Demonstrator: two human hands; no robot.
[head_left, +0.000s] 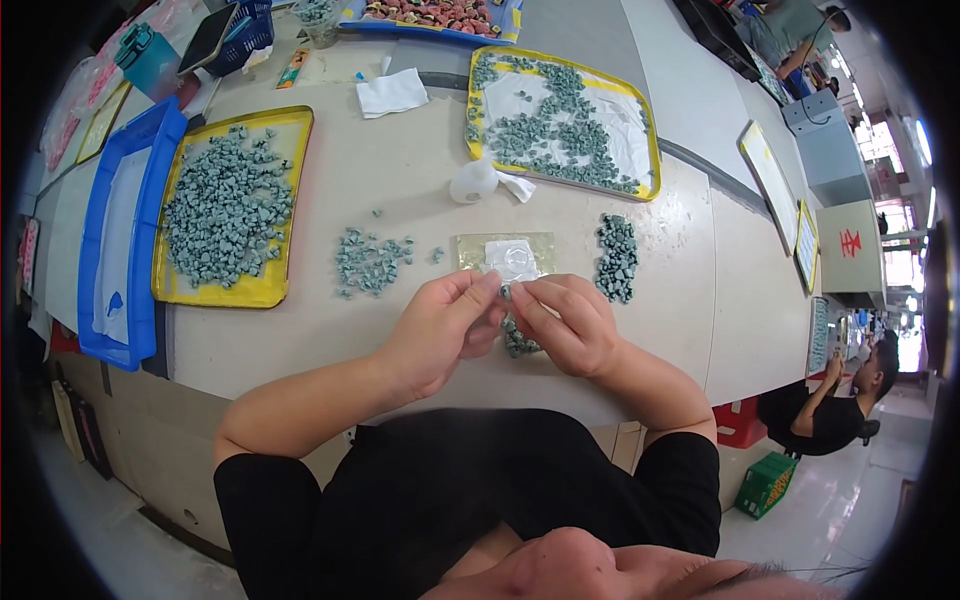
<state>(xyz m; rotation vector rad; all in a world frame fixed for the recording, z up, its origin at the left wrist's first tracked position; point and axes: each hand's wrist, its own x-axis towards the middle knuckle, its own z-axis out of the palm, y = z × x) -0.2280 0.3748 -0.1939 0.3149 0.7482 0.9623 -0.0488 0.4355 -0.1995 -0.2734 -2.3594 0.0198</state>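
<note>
My left hand (447, 325) and my right hand (572, 322) meet over the near middle of the table. Their fingertips pinch a small grey-green piece (505, 291), mostly covered by the fingers, so its exact kind does not show. Just beyond them lies a flat translucent pad (540, 247) with a white sheet (508, 256) bearing a ring-shaped mark. Loose grey-green pieces (368, 262) are scattered left of my hands. Darker ones form a tight cluster (616, 258) to the right. A small heap (518, 343) is partly hidden beneath my right hand.
Yellow-rimmed trays of grey-green pieces stand at left (294, 200) and far right (655, 150). A blue bin (145, 290) flanks the left tray. A white rounded container (472, 184) and folded tissue (392, 93) lie beyond my hands. Another person (820, 410) sits at right.
</note>
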